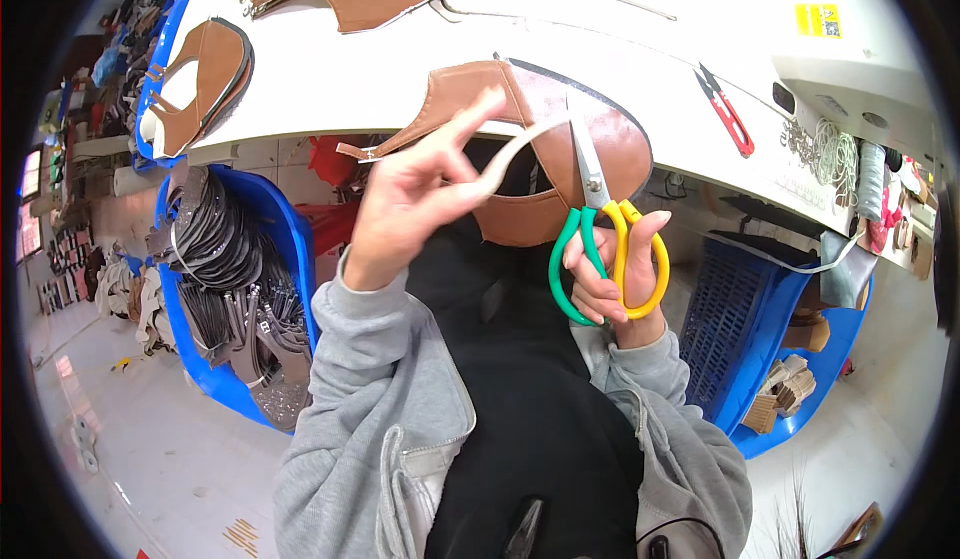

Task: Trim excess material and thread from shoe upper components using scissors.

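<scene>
In my right hand (625, 274) are scissors (592, 181) with one green and one yellow handle loop. Their blades point away from me and look nearly together, over a brown leather piece (615, 144). That piece has a dark edge, a wide opening and a thin strap, and it lies across the table's front edge. My left hand (425, 184) is closed in a pinch on a narrow pale strip (525, 147). The strip's far end reaches the scissor blades above the leather; whether it is joined to the leather I cannot tell.
More brown leather pieces lie stacked on the white table (330, 94), with another (212, 84) at left. Red-handled thread snips (728, 114) rest at right, near a sewing machine (850, 69). Blue bins stand below: the left bin (297, 249) holds dark pieces, the right a blue basket (735, 309).
</scene>
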Available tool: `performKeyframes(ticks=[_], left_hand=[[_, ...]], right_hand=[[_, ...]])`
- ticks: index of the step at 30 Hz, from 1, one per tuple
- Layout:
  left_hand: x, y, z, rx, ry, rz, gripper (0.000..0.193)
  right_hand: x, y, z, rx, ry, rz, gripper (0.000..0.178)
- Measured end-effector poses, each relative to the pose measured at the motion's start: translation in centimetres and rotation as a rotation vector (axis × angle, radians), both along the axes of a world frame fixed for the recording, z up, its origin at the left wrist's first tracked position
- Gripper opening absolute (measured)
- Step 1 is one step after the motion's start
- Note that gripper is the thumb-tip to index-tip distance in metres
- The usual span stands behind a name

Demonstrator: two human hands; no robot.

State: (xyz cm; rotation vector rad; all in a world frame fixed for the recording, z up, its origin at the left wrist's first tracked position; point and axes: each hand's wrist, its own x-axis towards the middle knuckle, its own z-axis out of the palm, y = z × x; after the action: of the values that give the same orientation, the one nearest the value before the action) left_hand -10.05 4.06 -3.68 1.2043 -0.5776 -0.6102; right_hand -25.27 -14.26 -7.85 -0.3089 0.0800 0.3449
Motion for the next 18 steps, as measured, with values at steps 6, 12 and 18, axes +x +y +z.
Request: performKeyframes(ticks=[6,12,18], left_hand=[[-0.6,5.2,1.1,0.884,-0.823,0.241,0.012],[-3.4,-2.0,-2.6,0.476,-0.56,0.122,0.026],[-3.5,-3.2,-2.8,0.314,-0.005,-0.068,0.021]], right_hand=[[0.1,0.0,-0.9,-0.001,-0.032,-0.037,0.093],[0.2,0.6,-0.5,0.019,-0.049,-0.032,0.093],[0.1,0.5,-0.7,0.027,-0.031,-0.032,0.093]])
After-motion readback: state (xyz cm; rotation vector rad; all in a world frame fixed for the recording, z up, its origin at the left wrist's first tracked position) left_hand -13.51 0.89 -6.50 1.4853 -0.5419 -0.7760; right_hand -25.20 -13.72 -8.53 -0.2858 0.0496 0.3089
